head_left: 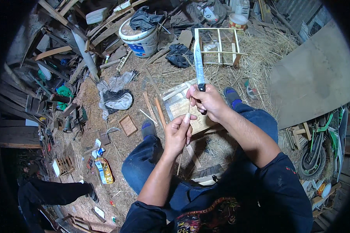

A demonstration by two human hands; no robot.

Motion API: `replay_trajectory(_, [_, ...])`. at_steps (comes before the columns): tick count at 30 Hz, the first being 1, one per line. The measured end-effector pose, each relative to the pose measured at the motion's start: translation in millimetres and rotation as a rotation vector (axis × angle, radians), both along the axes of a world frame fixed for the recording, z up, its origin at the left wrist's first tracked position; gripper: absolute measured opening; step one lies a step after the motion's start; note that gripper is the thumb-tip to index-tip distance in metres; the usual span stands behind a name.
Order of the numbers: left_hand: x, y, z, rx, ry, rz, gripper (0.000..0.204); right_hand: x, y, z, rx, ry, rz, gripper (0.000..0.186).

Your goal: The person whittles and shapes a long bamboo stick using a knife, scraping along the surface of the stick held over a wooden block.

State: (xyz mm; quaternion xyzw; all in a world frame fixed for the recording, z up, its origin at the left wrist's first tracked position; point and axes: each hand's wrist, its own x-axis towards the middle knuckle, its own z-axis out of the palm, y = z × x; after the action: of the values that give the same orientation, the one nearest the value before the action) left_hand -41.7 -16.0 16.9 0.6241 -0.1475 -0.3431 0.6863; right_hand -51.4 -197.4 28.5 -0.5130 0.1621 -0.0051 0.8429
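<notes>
My right hand grips the black handle of a knife, its long blade pointing up and away from me. A thin wooden stick runs down from the thumb of that hand. My left hand pinches the same stick between thumb and fingers, a little lower and to the left. Below both hands, between my knees, is a pale wooden board. An orange-brown wooden handle or rod lies along its left side.
A slatted wooden cage stands ahead, near a white bucket and black plastic. A small wooden tray and a bottle of yellow liquid are at left. Another person's leg reaches in lower left. A large flat sheet lies right.
</notes>
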Motion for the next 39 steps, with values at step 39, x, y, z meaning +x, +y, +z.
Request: replay_trajectory(39, [18.8, 13.5, 16.3, -0.254, 0.56, 0.232, 0.022, -6.2, 14.2, 10.2, -1.521, -0.415, 0.162, 0.035])
